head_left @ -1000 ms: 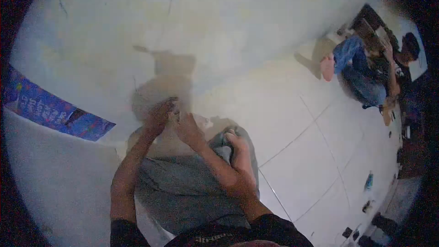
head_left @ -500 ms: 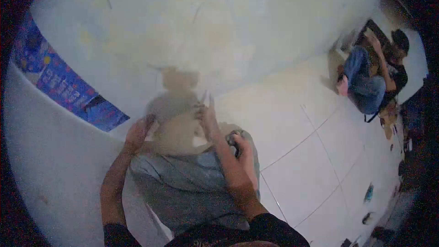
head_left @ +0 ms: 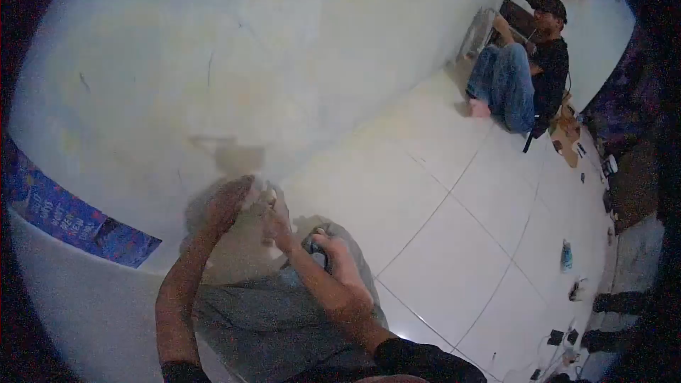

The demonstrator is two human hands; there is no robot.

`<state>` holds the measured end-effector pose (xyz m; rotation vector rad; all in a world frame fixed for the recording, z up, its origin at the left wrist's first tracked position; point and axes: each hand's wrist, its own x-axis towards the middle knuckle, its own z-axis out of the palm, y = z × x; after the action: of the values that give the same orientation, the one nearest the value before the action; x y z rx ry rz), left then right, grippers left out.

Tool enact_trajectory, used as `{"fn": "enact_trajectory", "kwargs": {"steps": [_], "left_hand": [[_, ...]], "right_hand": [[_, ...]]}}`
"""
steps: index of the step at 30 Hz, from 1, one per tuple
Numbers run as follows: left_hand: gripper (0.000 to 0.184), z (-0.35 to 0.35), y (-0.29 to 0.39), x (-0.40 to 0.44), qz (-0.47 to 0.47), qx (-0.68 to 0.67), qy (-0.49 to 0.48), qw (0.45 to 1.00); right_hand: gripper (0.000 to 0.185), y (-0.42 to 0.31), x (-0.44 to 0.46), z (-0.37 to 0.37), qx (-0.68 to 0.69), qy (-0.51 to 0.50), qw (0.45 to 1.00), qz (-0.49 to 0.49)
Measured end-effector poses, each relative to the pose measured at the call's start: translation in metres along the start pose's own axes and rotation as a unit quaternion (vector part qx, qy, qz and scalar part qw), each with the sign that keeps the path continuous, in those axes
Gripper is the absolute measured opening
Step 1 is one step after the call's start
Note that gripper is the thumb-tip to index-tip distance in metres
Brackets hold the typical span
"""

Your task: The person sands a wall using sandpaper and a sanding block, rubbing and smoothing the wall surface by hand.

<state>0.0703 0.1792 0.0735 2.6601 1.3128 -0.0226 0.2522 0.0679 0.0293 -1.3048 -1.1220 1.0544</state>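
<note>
My left hand is raised close to the wall, its blurred fingers pointing toward my right hand; whether they hold anything is unclear. Just beside it, my right hand has its fingers bent together, as if round something small and pale that I cannot make out. A narrow gap lies between the two hands. Both are above my folded legs in grey trousers. A bare foot shows under my right forearm, with a dark object by it that I cannot name.
A pale stained wall rises in front. At left is a blue printed strip. White floor tiles stretch right. Another person in a cap sits against the wall, holding something. A bottle and several small items lie at the right.
My hands have come closer together, the left moving up and inward toward the right. The view has shifted, so the other person now appears further left and higher.
</note>
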Motion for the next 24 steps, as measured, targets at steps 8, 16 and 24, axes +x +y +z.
{"fn": "enact_trajectory", "kwargs": {"steps": [8, 16, 24], "left_hand": [[0.056, 0.114, -0.046, 0.077, 0.105, 0.106, 0.079, 0.986], [0.065, 0.027, -0.062, -0.015, 0.014, 0.025, 0.013, 1.0], [0.072, 0.009, -0.128, -0.167, 0.068, 0.199, 0.022, 0.977]], "right_hand": [[0.041, -0.11, -0.109, -0.068, -0.119, -0.006, 0.992, -0.04], [0.05, 0.057, 0.029, 0.046, 0.005, -0.11, 0.992, 0.061], [0.037, -0.004, 0.022, 0.045, 0.324, 0.063, 0.909, 0.255]]}}
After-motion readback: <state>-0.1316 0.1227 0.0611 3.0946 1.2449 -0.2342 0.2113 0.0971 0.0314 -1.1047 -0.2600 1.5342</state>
